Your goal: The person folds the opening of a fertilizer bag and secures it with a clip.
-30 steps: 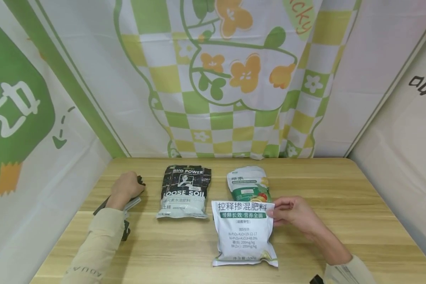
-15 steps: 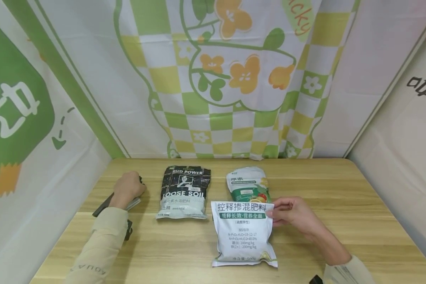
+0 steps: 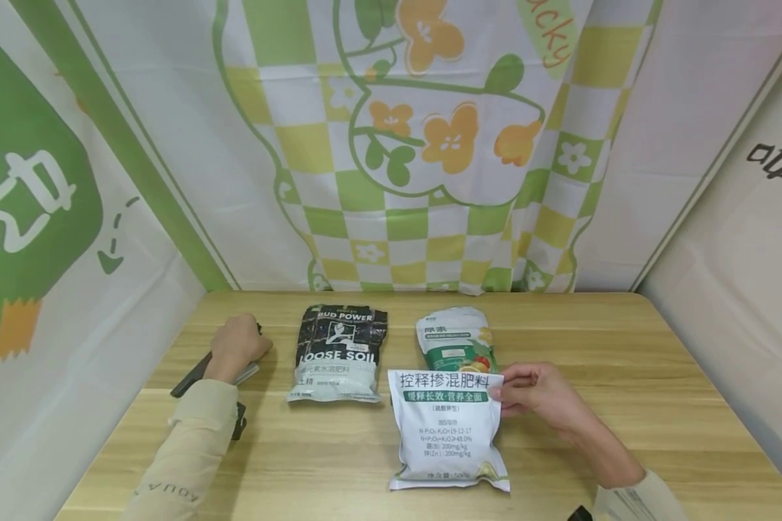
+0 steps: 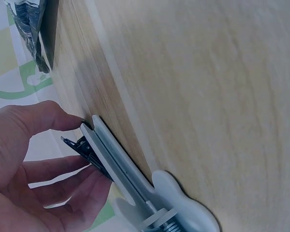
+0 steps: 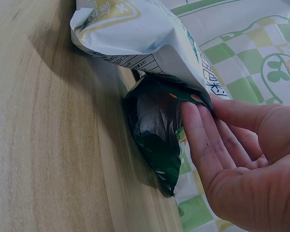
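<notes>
My right hand (image 3: 537, 394) pinches the top right corner of a white fertilizer bag (image 3: 446, 434), thumb in front and fingers behind. Behind that bag, a white and green pouch (image 3: 455, 336) is partly covered; its dark green underside shows in the right wrist view. At the table's left side my left hand (image 3: 237, 347) has thumb and fingers around a black clip (image 4: 89, 153), largely hidden by the hand. Right against it is a grey bag clip (image 4: 118, 159) with a metal spring. A black and grey loose soil bag (image 3: 339, 354) lies between the hands.
Everything lies on a wooden table (image 3: 313, 463). A checkered cloth with flowers (image 3: 417, 231) hangs behind the back edge, and printed white cloth walls (image 3: 723, 239) stand at both sides.
My left hand has shifted slightly to the right over the clips. The right hand and the white fertilizer bag keep their place.
</notes>
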Demonstrator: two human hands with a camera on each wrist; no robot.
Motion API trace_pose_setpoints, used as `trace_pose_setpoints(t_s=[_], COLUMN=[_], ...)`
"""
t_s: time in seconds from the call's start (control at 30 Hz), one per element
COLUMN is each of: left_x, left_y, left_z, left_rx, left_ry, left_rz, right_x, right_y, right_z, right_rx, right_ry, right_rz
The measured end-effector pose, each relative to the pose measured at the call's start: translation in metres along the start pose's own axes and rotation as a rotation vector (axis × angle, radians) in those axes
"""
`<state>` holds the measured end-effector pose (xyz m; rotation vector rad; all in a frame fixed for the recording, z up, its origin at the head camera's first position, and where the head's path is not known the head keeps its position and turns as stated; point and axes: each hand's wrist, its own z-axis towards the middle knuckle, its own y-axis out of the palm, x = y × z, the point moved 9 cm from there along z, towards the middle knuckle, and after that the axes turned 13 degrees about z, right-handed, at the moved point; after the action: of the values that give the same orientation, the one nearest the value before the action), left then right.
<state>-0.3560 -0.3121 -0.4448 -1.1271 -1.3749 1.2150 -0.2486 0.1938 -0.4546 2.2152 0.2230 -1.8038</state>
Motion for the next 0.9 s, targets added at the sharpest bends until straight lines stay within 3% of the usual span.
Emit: trace_pose_setpoints(t_s=[0.57,0.9], left_x=[0.003,0.0003], left_y=[-0.0019,-0.0006], left_z=[0.0022,0.0001], left_rx=[0.035,0.016], left_ry=[0.034,0.004], left_rz=[-0.01,-0.03], right_x=[-0.0004,-0.0004], right_y=[-0.0004,-0.0003], right_z=[-0.0002,-0.001], right_rx=[0.001,0.01], right_ry=[-0.003,0.008], right_rz=[0.012,0.01])
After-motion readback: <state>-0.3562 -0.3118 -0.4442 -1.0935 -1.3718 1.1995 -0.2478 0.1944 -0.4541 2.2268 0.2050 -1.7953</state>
